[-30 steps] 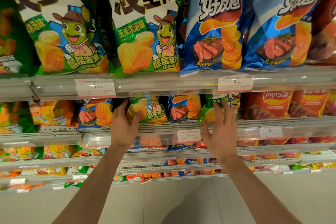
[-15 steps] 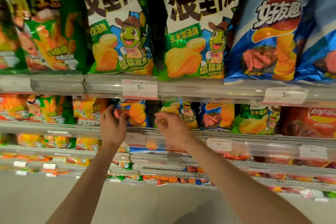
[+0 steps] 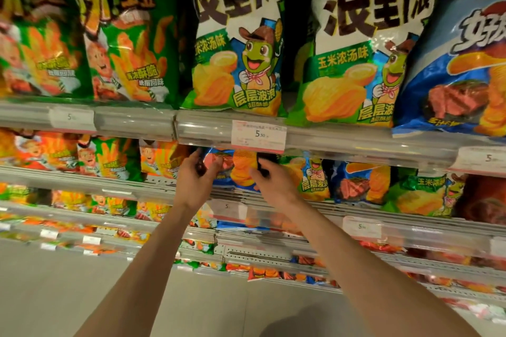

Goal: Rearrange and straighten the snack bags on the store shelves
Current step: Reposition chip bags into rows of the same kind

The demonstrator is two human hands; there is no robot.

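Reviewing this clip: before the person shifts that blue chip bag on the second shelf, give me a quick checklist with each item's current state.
1. Left hand on the blue chip bag's left edge: ok.
2. Right hand on the bag's right side: ok, though fingertips are blurred.
3. Firm grip by both hands: cannot tell.
4. Bag upright: cannot tell, its top hides behind the price tag.
5. Neighbouring green bag on the right stands clear of the right hand: not ok, they overlap.
6. Room behind the bag: cannot tell.

Blue bag [image 3: 241, 169] — orange chips, seemingly reddish meat; upper bags [image 3: 235, 35] white-green, black lettering.
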